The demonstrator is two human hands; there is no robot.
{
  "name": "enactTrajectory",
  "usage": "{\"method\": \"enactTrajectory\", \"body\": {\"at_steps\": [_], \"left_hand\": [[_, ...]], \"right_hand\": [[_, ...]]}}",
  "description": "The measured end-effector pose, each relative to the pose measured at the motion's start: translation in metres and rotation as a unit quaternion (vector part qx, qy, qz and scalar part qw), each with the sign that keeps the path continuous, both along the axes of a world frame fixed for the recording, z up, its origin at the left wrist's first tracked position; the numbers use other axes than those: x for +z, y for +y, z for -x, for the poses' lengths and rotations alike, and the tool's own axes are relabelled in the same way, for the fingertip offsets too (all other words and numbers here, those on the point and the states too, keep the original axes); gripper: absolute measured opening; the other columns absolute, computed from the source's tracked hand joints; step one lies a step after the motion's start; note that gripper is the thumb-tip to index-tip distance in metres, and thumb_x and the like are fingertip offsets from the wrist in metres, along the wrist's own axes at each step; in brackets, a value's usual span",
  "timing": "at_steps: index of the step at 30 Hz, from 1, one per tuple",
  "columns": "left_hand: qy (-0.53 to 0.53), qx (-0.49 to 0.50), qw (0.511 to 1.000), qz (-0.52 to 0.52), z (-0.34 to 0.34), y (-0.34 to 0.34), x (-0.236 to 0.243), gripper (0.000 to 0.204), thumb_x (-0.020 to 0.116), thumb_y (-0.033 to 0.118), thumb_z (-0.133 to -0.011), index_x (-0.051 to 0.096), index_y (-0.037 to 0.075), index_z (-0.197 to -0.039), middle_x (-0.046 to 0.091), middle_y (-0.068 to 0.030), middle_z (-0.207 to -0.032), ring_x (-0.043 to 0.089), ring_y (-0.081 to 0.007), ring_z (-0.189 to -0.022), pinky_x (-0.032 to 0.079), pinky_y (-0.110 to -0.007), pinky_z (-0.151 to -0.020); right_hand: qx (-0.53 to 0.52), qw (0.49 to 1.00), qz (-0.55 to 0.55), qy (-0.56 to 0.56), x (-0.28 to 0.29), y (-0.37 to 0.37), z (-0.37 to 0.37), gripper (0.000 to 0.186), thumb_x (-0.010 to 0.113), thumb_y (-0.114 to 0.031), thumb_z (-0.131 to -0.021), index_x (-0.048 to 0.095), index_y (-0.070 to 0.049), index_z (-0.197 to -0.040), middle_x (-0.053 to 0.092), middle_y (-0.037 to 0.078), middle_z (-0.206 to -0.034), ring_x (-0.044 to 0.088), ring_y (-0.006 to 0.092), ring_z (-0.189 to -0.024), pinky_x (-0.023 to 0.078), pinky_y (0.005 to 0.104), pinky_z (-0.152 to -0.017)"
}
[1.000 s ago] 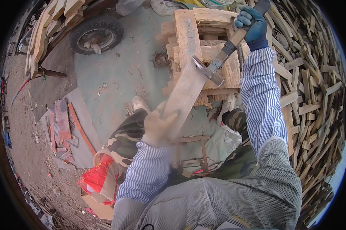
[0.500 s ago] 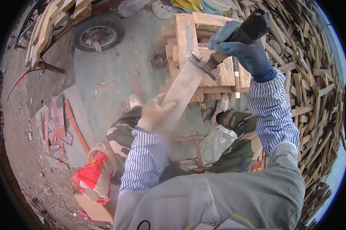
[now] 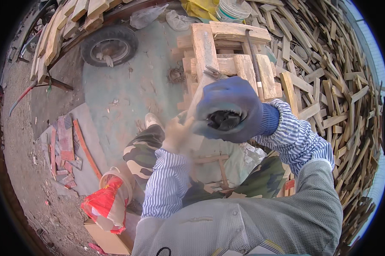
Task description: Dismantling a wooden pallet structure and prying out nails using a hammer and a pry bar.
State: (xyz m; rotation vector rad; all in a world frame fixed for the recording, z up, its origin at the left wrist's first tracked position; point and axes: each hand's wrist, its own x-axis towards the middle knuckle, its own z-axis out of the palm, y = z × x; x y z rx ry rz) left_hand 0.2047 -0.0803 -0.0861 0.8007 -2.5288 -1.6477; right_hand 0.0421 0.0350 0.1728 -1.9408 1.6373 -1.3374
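My left hand (image 3: 177,135), in a pale glove and blurred, grips the near end of a flat wooden board (image 3: 196,101). The board slants up and away to a stack of rough timber blocks (image 3: 205,51). My right hand (image 3: 233,106), in a blue knitted glove, is wrapped round a hammer whose black handle end (image 3: 224,120) points toward me. The metal claw head (image 3: 215,72) shows beyond the glove, at the board's far end; whether it touches the wood I cannot tell. My right hand hides part of the board and most of the handle.
A dark hooked bar (image 3: 254,59) lies on the stack. Loose wood scraps (image 3: 324,81) pile up along the right. To the left are a wheel (image 3: 109,40), reddish wood pieces (image 3: 66,143), and a bucket (image 3: 115,173) with a red-and-white bag. A small wooden frame (image 3: 221,168) lies between my legs.
My right hand has come down and toward me with the hammer, its handle end now facing me. My left hand stays on the board, slightly lower and right.
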Motion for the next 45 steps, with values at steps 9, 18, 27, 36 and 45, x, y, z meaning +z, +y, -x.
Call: {"method": "enactTrajectory", "body": {"at_steps": [9, 18, 27, 36, 45], "left_hand": [[-0.062, 0.068, 0.996, 0.008, 0.017, 0.009, 0.013, 0.038, 0.060, 0.033, -0.094, 0.068, 0.007, -0.121, 0.070, -0.0215, -0.109, 0.066, -0.0369, -0.102, 0.052, -0.041, -0.086], [-0.043, -0.099, 0.978, 0.176, 0.028, 0.005, 0.055, 0.036, 0.057, 0.025, -0.094, 0.062, 0.011, -0.127, 0.066, -0.0229, -0.113, 0.065, -0.0380, -0.102, 0.053, -0.043, -0.089], [0.008, 0.012, 0.987, -0.160, 0.011, 0.013, 0.055, 0.059, 0.079, 0.030, -0.080, 0.062, -0.004, -0.125, 0.070, -0.0170, -0.114, 0.068, -0.0244, -0.102, 0.052, -0.033, -0.090], [0.219, 0.262, 0.922, -0.183, -0.032, 0.003, 0.161, 0.052, 0.072, 0.007, -0.082, 0.057, -0.003, -0.131, 0.069, -0.0161, -0.112, 0.068, -0.0196, -0.096, 0.056, -0.029, -0.083], [0.242, 0.360, 0.869, -0.237, -0.101, -0.053, 0.160, 0.058, 0.069, -0.001, -0.082, 0.049, -0.004, -0.137, 0.065, -0.0149, -0.116, 0.066, -0.0210, -0.103, 0.056, -0.031, -0.084]], "right_hand": [[0.163, 0.916, -0.179, 0.320, -0.165, 0.059, -0.101, 0.007, 0.067, -0.024, -0.073, 0.061, -0.022, -0.075, 0.059, -0.001, -0.078, 0.060, 0.0206, -0.079, 0.044, 0.0382, -0.069], [-0.015, 0.980, -0.080, 0.181, -0.035, 0.077, -0.045, 0.006, 0.067, -0.012, -0.079, 0.063, -0.010, -0.083, 0.054, 0.002, -0.073, 0.058, 0.0199, -0.081, 0.048, 0.0382, -0.081], [-0.377, 0.858, 0.114, -0.330, -0.012, 0.118, 0.025, 0.017, 0.065, -0.009, -0.083, 0.066, 0.005, -0.092, 0.058, 0.004, -0.071, 0.050, 0.0098, -0.052, 0.051, 0.0299, -0.058], [-0.389, 0.839, 0.236, -0.298, -0.082, 0.126, 0.058, 0.011, 0.067, -0.004, -0.085, 0.066, 0.002, -0.095, 0.061, 0.006, -0.078, 0.057, 0.0126, -0.065, 0.055, 0.0320, -0.071], [-0.372, 0.849, 0.175, -0.333, -0.088, 0.140, 0.043, 0.011, 0.066, -0.003, -0.086, 0.063, 0.001, -0.095, 0.063, 0.007, -0.084, 0.061, 0.0147, -0.071, 0.050, 0.0282, -0.069]]}}
